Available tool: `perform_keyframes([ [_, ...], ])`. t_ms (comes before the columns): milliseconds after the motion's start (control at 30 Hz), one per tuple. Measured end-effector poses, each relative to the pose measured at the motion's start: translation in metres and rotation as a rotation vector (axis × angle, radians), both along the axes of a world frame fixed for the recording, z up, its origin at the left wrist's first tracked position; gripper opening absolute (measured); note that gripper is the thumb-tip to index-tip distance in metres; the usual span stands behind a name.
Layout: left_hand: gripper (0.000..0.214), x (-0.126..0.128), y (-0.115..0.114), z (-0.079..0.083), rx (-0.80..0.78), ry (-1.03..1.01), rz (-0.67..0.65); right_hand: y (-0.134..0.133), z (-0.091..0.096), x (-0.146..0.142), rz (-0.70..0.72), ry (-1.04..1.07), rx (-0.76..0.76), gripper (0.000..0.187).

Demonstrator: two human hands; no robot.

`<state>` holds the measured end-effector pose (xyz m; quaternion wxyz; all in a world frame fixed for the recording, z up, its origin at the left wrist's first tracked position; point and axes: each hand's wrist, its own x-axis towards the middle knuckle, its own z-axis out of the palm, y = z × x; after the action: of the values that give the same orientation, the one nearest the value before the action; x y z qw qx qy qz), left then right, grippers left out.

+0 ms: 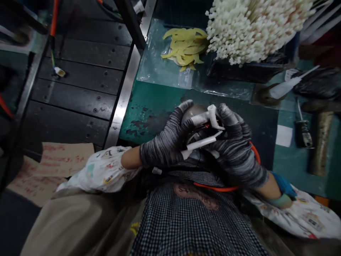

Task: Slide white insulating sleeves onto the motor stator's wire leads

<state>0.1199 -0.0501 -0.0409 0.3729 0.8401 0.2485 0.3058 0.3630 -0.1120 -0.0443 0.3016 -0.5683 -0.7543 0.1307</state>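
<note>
At the near edge of the worn green tabletop (157,103), my grey-gloved left hand (166,140) is curled shut around a bundle of dark wiring wrapped with white plastic cable ties (204,128). My grey-gloved right hand (234,145) clamps the same bundle from the other side. Yellow plastic strips (185,46) and a bunched mass of white cable ties (250,25) lie along the far edge.

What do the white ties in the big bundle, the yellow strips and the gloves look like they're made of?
The white ties look like matte molded plastic, probably nylon: identical stiff strips with blocky heads. The yellow strips seem thin, flexible plastic or film, curling and slightly glossy. The gloves on the left hand and right hand look like knitted grey-streaked fabric, with visible ribbing.
</note>
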Motion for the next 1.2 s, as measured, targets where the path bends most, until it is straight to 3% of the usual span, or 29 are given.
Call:
perform_keyframes([
  [133,0.082,0.009,-0.018,-0.011,0.029,-0.063,0.138,-0.013,-0.006,-0.01,-0.076,-0.063,0.041,0.082],
  [233,0.088,0.017,-0.029,-0.025,0.098,-0.096,0.276,-0.022,-0.012,-0.011,-0.153,-0.069,0.08,0.078],
  [333,0.085,0.025,-0.028,-0.032,0.11,-0.059,0.294,-0.024,-0.016,0.001,-0.108,-0.05,0.088,0.07],
  [433,0.075,0.033,-0.018,-0.024,0.063,-0.067,0.248,-0.019,-0.018,0.02,-0.001,-0.056,0.11,0.061],
  [567,0.069,0.039,-0.015,-0.011,0.026,-0.072,0.242,-0.011,-0.018,0.037,0.022,-0.089,0.15,0.062],
  [800,0.062,0.044,-0.019,-0.006,0.057,-0.041,0.234,0.003,-0.023,0.054,0.253,-0.046,0.163,0.03],
  [900,0.065,0.045,-0.017,-0.005,0.094,-0.048,0.188,0.001,-0.027,0.053,0.215,-0.056,0.174,0.027],
  [1000,0.068,0.045,-0.019,-0.004,0.053,-0.013,0.202,-0.005,-0.025,0.044,0.119,-0.079,0.129,0.036],
  [1100,0.067,0.046,-0.02,-0.003,0.006,-0.041,0.234,-0.005,-0.015,0.035,0.071,-0.076,0.09,0.042],
  [1200,0.068,0.043,-0.006,-0.003,-0.009,-0.096,0.191,0.008,-0.003,0.031,0.096,-0.071,0.023,0.043],
])
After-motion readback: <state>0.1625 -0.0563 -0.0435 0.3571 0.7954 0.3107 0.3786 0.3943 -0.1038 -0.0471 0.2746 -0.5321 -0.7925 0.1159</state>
